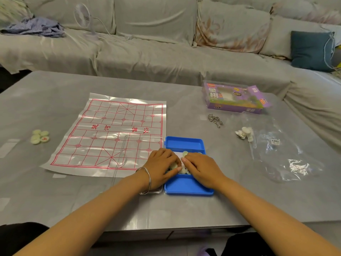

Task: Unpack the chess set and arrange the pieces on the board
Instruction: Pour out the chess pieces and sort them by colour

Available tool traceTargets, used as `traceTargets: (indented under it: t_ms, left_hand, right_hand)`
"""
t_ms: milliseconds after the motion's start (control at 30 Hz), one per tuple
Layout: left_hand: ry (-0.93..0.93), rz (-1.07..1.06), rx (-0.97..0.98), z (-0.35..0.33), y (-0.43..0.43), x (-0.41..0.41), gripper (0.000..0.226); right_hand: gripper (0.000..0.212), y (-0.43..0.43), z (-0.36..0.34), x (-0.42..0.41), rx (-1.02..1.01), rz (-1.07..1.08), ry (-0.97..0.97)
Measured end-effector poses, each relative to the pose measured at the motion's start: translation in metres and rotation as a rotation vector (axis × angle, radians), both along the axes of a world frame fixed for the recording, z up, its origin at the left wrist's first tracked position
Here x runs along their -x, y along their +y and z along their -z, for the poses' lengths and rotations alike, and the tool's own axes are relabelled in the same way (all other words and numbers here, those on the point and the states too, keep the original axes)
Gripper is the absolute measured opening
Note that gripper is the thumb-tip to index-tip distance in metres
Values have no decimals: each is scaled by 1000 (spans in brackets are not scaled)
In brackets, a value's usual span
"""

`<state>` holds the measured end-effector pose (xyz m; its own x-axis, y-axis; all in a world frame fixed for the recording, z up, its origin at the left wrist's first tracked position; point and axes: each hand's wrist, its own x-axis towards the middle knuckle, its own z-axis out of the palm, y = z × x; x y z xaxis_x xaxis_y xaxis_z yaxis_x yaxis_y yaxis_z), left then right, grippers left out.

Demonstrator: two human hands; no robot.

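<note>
Two bare forearms reach in from the near edge of the grey, glossy surface (pixel 55 191), and a thin silver bangle (pixel 147 180) circles the left wrist. The left hand (pixel 162 163) and right hand (pixel 201 169) meet over a rectangular blue plastic case (pixel 188 189). Both sets of fingers are curled down and close together onto the round, pale green chess pieces (pixel 184 154) inside it. We cannot tell whether any piece is actually gripped. The case's clear lid (pixel 121 157) lies open just to the left, overlapping the near right corner of the board (pixel 110 133). The board is one creased, shiny plastic sheet printed with a red grid and red characters, and no piece sits on it. Well to the left of the sheet we count four more pale discs (pixel 39 136) touching in a cluster, one showing a red mark. To the right of the case lie a crumpled clear bag (pixel 284 154), a small white wad (pixel 245 133) and a tangle of metal rings (pixel 215 120). Beyond them sits one purple cardboard box (pixel 234 97) with an open flap. A grey-draped sofa (pixel 147 52) fills the background, carrying a white fan (pixel 83 15), a striped cloth (pixel 35 27) and a teal cushion (pixel 311 49).
</note>
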<state>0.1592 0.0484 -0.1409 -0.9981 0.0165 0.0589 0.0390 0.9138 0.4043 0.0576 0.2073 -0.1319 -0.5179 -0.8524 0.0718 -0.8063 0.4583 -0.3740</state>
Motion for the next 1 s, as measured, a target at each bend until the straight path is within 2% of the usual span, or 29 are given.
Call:
traceTargets:
  t_ms: [100,267,400,533,700,833,1000]
  left_hand:
    - [44,-13,-63,1,0,0,29]
    - [186,-120,-379,-5,-2,-4,23]
    - [255,-171,-373,-14,-11,-8,26]
    - [228,-266,-349,-24,-32,-14,29]
    - [187,-387,-371,-41,-77,-33,28]
    - [113,-490,-360,-49,-128,-62,30]
    - [240,-706,-393,-54,-195,-105,34]
  right_hand:
    - [39,0,-5,-2,-38,-19,63]
    - [41,-5,-6,-1,-95,-38,95]
    - [49,-14,-11,-1,-76,20,-16]
    - [52,-27,-14,5,50,168,-201]
    - [43,-61,-34,6,361,365,-552]
    - [43,-115,-49,-6,371,468,-808]
    - [52,-208,-52,-40,388,490,-1159]
